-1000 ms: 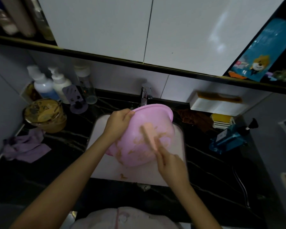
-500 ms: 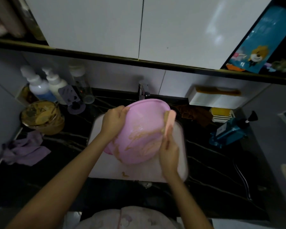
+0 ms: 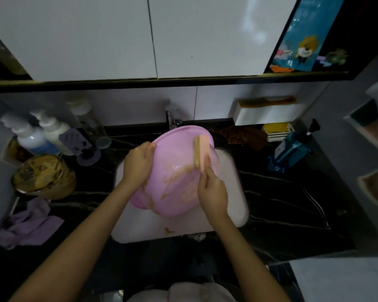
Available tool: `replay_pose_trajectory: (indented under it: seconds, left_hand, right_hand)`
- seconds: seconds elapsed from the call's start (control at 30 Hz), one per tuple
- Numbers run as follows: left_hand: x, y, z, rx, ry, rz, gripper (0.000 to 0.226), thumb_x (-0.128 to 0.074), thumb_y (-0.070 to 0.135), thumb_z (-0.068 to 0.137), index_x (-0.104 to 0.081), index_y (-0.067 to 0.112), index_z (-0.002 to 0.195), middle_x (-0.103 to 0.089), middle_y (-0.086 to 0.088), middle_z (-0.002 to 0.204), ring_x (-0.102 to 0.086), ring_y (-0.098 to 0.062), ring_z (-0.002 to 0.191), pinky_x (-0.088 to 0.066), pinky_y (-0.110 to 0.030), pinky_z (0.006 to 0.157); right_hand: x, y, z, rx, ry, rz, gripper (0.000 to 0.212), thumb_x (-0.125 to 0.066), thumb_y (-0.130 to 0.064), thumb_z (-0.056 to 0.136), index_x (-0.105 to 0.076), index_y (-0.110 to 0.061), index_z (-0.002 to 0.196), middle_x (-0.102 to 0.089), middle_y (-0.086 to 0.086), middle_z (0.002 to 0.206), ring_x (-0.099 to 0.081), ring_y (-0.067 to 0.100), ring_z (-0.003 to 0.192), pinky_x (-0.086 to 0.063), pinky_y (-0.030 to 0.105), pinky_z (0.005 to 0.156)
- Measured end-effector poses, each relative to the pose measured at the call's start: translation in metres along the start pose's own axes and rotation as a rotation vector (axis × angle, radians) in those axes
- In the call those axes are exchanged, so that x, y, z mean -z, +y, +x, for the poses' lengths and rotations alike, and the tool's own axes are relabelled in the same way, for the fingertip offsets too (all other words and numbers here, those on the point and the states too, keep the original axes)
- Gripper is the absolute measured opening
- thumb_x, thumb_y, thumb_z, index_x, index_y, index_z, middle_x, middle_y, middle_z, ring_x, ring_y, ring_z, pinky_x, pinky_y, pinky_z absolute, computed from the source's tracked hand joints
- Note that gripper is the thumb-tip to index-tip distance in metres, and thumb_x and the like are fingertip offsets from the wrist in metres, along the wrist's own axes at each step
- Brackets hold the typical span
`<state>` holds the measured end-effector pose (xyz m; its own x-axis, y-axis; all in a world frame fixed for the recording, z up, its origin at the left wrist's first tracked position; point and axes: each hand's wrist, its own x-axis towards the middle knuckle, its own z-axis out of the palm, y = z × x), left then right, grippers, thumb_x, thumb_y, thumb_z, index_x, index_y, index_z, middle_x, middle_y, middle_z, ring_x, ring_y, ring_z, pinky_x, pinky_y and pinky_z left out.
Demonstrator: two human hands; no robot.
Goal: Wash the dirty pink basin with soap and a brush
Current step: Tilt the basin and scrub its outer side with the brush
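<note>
Pink basin [image 3: 175,182] sits tilted over the white sink [image 3: 234,192] let into the middle of the black counter [image 3: 282,203], its upper rim just below the faucet [image 3: 172,118] at the counter's back edge. Brown smears streak the side of it that faces the person. The left hand [image 3: 138,164] grips the basin's left rim, fingers curled round the edge with the thumb on the facing side. The right hand [image 3: 213,192] holds a brush [image 3: 202,149] by its lower end, fingers wrapped round it; the brush points up, its pink back to the right and its tan bristles to the left, lying against the basin near the upper right rim. A small brown blob [image 3: 169,231] lies on the sink floor near its front edge. Toward the counter's back left corner stand two white pump bottles [image 3: 28,138], with a bowl of brown mess [image 3: 44,177] in front of them and a crumpled purple cloth [image 3: 28,227] near the left edge. Right of the sink, by the back edge, lie a brown cloth [image 3: 244,137] and a blue pack [image 3: 292,151].
</note>
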<state>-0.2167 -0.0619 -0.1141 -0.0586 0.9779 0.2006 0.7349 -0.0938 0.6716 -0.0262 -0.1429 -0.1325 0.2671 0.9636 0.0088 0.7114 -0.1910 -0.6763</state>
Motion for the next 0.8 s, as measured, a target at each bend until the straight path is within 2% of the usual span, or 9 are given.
replay_pose_trajectory:
  seconds: [0.1, 0.2, 0.27, 0.37, 0.5, 0.57, 0.67, 0.73, 0.8]
  left_hand:
    - [0.002, 0.001, 0.0, 0.003, -0.012, 0.003, 0.043, -0.032, 0.043, 0.094, -0.046, 0.012, 0.069, -0.054, -0.004, 0.065, -0.052, -0.026, 0.065, -0.027, -0.03, 0.056]
    - [0.005, -0.001, -0.003, 0.011, 0.068, 0.014, 0.044, -0.028, 0.046, 0.091, -0.048, 0.012, 0.071, -0.061, -0.015, 0.073, -0.055, -0.032, 0.069, -0.03, -0.032, 0.058]
    - [-0.002, -0.004, 0.01, -0.108, -0.055, 0.006, 0.044, -0.03, 0.044, 0.095, -0.049, 0.011, 0.072, -0.062, -0.018, 0.075, -0.056, -0.033, 0.071, -0.029, -0.032, 0.059]
    - [-0.008, 0.005, 0.014, -0.1, -0.039, 0.049, 0.04, -0.035, 0.035, 0.101, -0.052, 0.008, 0.077, -0.064, -0.021, 0.082, -0.058, -0.038, 0.078, -0.03, -0.033, 0.06]
    - [-0.006, 0.001, 0.015, -0.066, -0.043, 0.076, 0.04, -0.034, 0.034, 0.101, -0.054, 0.006, 0.081, -0.064, -0.025, 0.088, -0.058, -0.043, 0.084, -0.029, -0.034, 0.062]
    - [-0.003, -0.002, 0.013, -0.062, -0.053, 0.08, 0.04, -0.034, 0.034, 0.101, -0.055, 0.005, 0.083, -0.064, -0.025, 0.089, -0.058, -0.044, 0.085, -0.03, -0.035, 0.063]
    - [0.004, -0.008, 0.012, -0.051, -0.029, 0.051, 0.042, -0.034, 0.033, 0.101, -0.056, 0.002, 0.083, -0.064, -0.026, 0.09, -0.059, -0.043, 0.085, -0.031, -0.035, 0.063]
    - [0.005, -0.01, 0.011, -0.019, -0.031, 0.026, 0.042, -0.034, 0.032, 0.101, -0.055, 0.001, 0.081, -0.064, -0.026, 0.089, -0.059, -0.042, 0.083, -0.033, -0.036, 0.064]
    - [0.001, -0.011, 0.007, 0.0, -0.024, -0.006, 0.042, -0.034, 0.031, 0.101, -0.053, 0.002, 0.077, -0.063, -0.026, 0.086, -0.058, -0.04, 0.081, -0.033, -0.036, 0.063]
  right_hand:
    - [0.015, 0.021, 0.001, -0.252, 0.029, 0.068, 0.049, -0.029, -0.029, 0.101, -0.02, -0.031, 0.15, -0.067, 0.019, 0.094, -0.061, 0.034, 0.083, -0.045, 0.034, 0.066]
    - [0.017, 0.001, -0.026, 0.007, -0.1, 0.072, 0.05, -0.03, -0.034, 0.1, -0.018, -0.035, 0.149, -0.067, 0.017, 0.088, -0.062, 0.033, 0.079, -0.047, 0.038, 0.065]
    - [-0.001, -0.023, -0.034, 0.153, -0.06, -0.028, 0.053, -0.026, -0.044, 0.097, -0.013, -0.04, 0.148, -0.067, 0.014, 0.084, -0.061, 0.033, 0.074, -0.04, 0.035, 0.058]
    - [0.005, -0.029, 0.003, 0.118, -0.062, -0.105, 0.05, -0.024, -0.044, 0.099, -0.015, -0.042, 0.148, -0.067, 0.012, 0.084, -0.061, 0.032, 0.076, -0.036, 0.032, 0.059]
    - [0.025, -0.015, 0.036, -0.36, -0.064, 0.537, 0.038, -0.029, -0.033, 0.102, -0.053, -0.018, 0.128, -0.046, 0.001, 0.06, -0.041, 0.014, 0.045, -0.031, 0.021, 0.043]
    - [0.037, -0.001, 0.033, -0.506, -0.199, 0.831, 0.036, -0.029, -0.036, 0.103, -0.053, -0.008, 0.1, -0.032, -0.001, 0.05, -0.028, 0.008, 0.034, -0.021, 0.016, 0.036]
    - [0.06, 0.014, 0.035, -0.646, -0.509, 1.201, 0.029, -0.038, -0.036, 0.097, -0.044, -0.013, 0.079, -0.029, -0.004, 0.037, -0.023, 0.004, 0.023, -0.016, 0.013, 0.024]
    - [0.066, 0.03, 0.039, -0.694, -0.715, 1.508, 0.025, -0.064, -0.031, 0.081, -0.053, -0.009, 0.076, -0.032, -0.003, 0.033, -0.029, 0.005, 0.02, -0.022, 0.015, 0.021]
    - [0.067, 0.043, 0.038, -0.595, -0.877, 1.708, 0.027, -0.083, -0.019, 0.068, -0.064, -0.002, 0.078, -0.039, 0.001, 0.034, -0.038, 0.01, 0.022, -0.03, 0.018, 0.023]
